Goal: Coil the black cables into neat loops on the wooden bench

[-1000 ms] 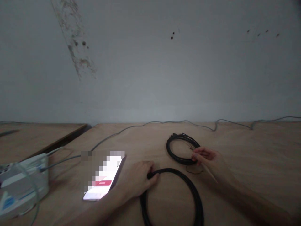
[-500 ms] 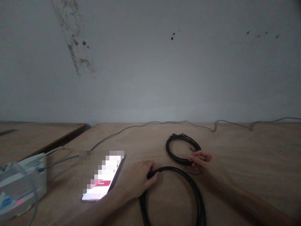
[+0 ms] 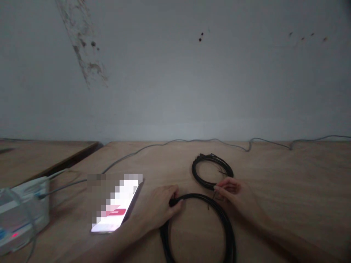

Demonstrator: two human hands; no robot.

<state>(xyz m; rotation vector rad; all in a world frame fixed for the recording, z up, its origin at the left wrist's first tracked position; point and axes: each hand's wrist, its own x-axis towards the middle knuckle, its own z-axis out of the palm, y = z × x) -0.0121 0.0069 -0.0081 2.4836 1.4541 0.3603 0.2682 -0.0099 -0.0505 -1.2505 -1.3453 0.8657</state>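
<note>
A large coil of black cable (image 3: 229, 228) lies on the table close to me, its lower part cut off by the frame's edge. My left hand (image 3: 161, 202) is closed on its upper left side, by a thick black cable end (image 3: 173, 201). Between the two coils, my right hand (image 3: 231, 191) pinches a thin black twist tie (image 3: 214, 195), which hangs over the near coil's upper edge. Just beyond the right fingers rests a smaller coil of black cable (image 3: 195, 173), with a loose thin end sticking inward.
Left of my left arm lies a lit phone (image 3: 113, 219), partly pixelated. A white power strip (image 3: 24, 215) with a red light stands at the far left. One grey cable (image 3: 148, 147) runs along the back by the wall. A dark gap (image 3: 68, 162) splits two tabletops.
My right hand has shifted slightly left and turned, bringing the thin tie to the near coil's upper edge. My left hand keeps its place on the coil. The whole view has shifted a little.
</note>
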